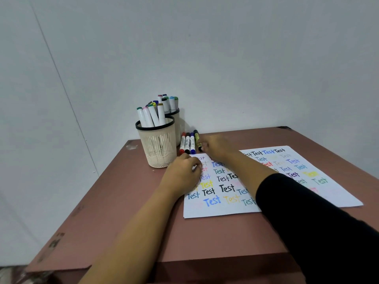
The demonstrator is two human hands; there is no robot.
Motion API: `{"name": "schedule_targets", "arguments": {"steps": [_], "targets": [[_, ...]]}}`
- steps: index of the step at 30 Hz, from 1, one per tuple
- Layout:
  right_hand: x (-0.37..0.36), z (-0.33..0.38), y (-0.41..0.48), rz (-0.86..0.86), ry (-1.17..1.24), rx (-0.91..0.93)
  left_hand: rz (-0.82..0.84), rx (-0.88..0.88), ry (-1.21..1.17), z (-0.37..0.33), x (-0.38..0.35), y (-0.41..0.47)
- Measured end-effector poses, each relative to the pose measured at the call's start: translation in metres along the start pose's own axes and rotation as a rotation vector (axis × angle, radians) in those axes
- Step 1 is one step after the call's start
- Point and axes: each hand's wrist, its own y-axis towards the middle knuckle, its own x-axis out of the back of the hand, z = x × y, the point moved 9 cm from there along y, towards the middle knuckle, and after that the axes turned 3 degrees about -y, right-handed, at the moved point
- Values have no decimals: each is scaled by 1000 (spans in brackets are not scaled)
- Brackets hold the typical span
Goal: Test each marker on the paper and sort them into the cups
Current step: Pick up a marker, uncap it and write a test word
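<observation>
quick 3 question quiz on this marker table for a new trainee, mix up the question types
1. True or false: the front cup and the back cup both already hold markers.
2. Multiple choice: which of the markers lying by the cups does the right hand touch?
A. the red one
B. the blue one
C. the yellow-labelled marker at the right end of the row
3. Fill in: the word written again and again on the paper is ____.

Key: 1 true; 2 C; 3 Test
</observation>
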Motion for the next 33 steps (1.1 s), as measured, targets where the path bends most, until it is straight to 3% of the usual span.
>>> {"name": "schedule_targets", "arguments": {"steps": [6, 14, 20, 25, 30, 33], "targets": [[-5, 2, 2, 17, -127, 19, 3, 8, 8, -1, 1, 0], [6, -10, -1, -149, -112, -97, 13, 11, 18, -2, 1, -1], [43, -34, -18, -398, 108, -266, 8, 18, 10, -3, 4, 0], [83, -42, -49, -567, 395, -328, -121, -56, -1, -10, 16, -1], [101, -42, -78, -564, 636, -331, -291, -179, 2, -25, 36, -8], [98, -37, -94, -520, 708, -315, -245, -248, 27, -35, 32, -11]]}}
